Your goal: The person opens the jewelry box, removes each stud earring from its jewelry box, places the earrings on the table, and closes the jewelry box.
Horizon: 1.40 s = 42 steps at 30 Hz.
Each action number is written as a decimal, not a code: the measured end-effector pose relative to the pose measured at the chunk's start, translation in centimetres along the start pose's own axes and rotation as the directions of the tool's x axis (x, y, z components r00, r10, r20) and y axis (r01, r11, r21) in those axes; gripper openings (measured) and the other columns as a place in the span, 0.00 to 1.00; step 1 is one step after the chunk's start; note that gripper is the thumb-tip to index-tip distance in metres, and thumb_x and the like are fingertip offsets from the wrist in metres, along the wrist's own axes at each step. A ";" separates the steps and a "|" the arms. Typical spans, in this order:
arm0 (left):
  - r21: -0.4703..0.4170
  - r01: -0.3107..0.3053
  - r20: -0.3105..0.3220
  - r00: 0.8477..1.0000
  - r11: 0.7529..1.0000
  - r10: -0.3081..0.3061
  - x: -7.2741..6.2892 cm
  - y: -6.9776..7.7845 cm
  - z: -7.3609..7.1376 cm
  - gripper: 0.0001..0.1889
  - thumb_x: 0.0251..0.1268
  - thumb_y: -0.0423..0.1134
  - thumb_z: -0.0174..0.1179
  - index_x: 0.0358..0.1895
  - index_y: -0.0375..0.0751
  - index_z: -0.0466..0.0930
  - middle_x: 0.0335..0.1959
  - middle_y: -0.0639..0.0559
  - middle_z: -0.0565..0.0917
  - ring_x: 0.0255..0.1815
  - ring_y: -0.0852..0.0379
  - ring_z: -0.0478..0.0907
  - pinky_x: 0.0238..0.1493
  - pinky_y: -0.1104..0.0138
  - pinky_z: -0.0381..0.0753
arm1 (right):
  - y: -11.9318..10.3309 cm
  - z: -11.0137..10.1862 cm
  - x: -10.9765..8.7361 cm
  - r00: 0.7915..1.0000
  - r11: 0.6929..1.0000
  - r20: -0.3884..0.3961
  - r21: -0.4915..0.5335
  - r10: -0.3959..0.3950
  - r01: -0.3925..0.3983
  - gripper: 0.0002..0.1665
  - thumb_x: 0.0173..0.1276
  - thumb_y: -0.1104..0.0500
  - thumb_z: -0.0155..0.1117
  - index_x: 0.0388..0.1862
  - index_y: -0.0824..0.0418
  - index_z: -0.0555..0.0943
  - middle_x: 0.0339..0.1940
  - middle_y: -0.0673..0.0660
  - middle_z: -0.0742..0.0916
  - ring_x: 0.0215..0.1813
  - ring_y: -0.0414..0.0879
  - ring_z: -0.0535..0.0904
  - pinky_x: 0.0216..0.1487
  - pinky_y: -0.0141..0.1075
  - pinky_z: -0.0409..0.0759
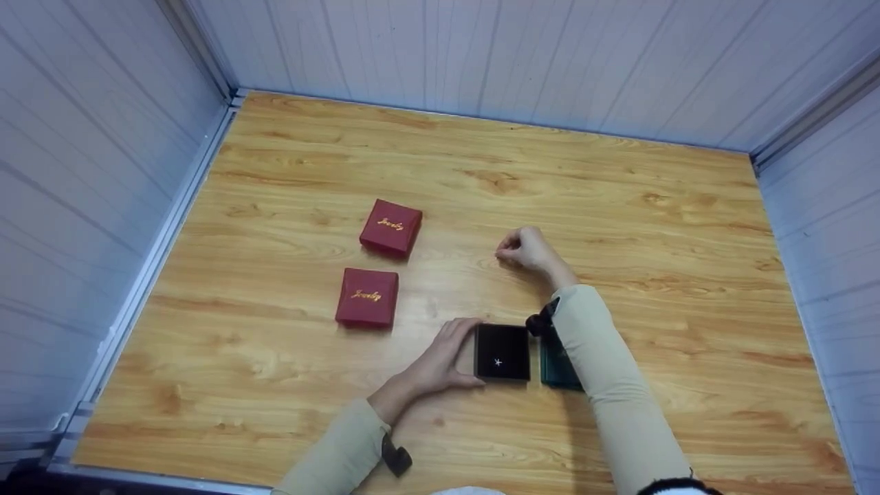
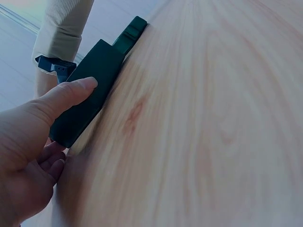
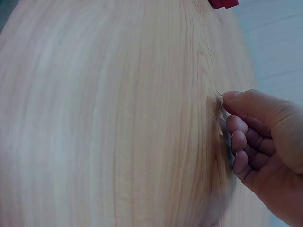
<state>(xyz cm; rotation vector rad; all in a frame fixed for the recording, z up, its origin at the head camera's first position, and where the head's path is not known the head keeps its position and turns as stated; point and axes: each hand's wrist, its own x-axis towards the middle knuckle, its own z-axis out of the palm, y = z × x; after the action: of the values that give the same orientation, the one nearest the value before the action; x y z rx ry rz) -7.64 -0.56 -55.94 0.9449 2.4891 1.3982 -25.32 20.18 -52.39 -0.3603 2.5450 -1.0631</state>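
Observation:
My left hand (image 1: 438, 359) holds a small square dark green jewelry box (image 1: 483, 352) by its sides, thumb on the near side and fingers at the far corner. In the left wrist view, the thumb presses flat on the green wall (image 2: 101, 64). Inside the box, on the black lining, lies a tiny silvery star (image 1: 498, 362). Farther forward, low over the table, my right hand (image 1: 533, 251) pinches a tiny piece of jewelry with a thin pin (image 3: 218, 93) between thumb and forefinger; the fingertips hide most of it. The other fingers are curled in.
A dark green lid (image 1: 555, 364) lies right of the box, partly under my right forearm. Two closed red jewelry boxes with gold lettering, a farther one (image 1: 392, 227) and a nearer one (image 1: 367, 298), stand to the left on the wooden table (image 1: 275, 385). Pale panel walls (image 1: 447, 55) enclose it.

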 end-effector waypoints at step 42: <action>-0.001 0.002 -0.024 1.000 1.000 -0.002 0.0 -0.1 0.2 0.50 0.33 0.47 0.73 0.63 0.37 0.55 0.58 0.49 0.63 0.58 0.55 0.58 0.61 0.64 0.58 | -1.9 -1.1 -3.1 0.975 0.975 -0.025 -0.011 -0.222 0.222 0.07 0.57 0.61 0.62 0.31 0.65 0.82 0.27 0.55 0.83 0.27 0.42 0.73 0.29 0.31 0.72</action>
<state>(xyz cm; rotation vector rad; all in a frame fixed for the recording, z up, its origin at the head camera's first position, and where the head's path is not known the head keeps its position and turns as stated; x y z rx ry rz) -7.53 -0.43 -56.15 0.9302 2.5058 1.4185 -22.82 20.68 -49.61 -0.6498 2.5778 -1.1418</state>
